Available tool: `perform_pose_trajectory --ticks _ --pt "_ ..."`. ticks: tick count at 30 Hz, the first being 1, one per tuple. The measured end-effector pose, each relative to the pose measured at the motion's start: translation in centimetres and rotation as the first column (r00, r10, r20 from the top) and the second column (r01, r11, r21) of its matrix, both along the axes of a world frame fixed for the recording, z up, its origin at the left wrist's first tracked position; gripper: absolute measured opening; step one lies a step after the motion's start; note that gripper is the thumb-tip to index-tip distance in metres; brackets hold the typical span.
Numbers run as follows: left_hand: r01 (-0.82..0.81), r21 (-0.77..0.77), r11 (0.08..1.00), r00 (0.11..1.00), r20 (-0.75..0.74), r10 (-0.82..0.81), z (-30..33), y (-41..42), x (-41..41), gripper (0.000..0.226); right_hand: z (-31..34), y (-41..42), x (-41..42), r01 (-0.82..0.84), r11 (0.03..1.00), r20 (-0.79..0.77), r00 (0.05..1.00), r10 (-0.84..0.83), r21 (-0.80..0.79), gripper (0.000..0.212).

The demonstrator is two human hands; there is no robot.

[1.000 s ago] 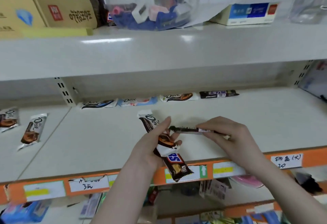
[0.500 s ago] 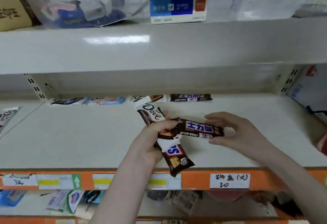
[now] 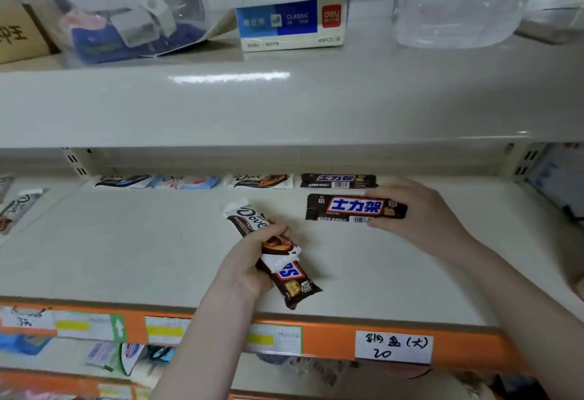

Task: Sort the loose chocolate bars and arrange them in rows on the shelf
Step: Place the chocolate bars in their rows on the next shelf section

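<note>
The right hand pinched the right end of a dark brown Snickers bar with a red-edged white panel and blue Chinese lettering, thumb on its near edge and fingers over the far edge. That bar lay level over the beige metal shelf, just in front of a second, matching dark brown Snickers bar at the back; whether it touched the shelf could not be told.

The left hand had its fingers curled round two bars held as a bunch: a white and brown Dove bar on top, tilted up to the left, and under it a brown Snickers bar with blue letters sticking out toward the orange shelf edge.

Along the back, left of the rear Snickers, lay a row of three Dove bars: a white and orange-brown one, a pale blue one and a dark blue and white one. Another white Dove bar lay apart on the far left.

On the upper shelf, a clear plastic bag held blue, pink and white items, beside a blue and cream cardboard box and a clear plastic container.
</note>
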State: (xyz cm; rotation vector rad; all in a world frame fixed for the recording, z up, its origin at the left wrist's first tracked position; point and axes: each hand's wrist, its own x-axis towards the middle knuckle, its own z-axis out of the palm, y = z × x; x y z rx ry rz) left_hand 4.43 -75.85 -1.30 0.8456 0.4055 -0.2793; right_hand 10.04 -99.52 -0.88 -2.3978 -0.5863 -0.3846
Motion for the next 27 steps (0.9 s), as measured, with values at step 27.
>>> perform_pose_trajectory --ticks 27 --pt "0.038 -0.077 0.996 0.999 0.014 -0.037 -1.4 2.3 2.1 0.013 -3.6 2.8 9.2 0.046 0.996 0.034 0.998 -0.044 -0.081 0.038"
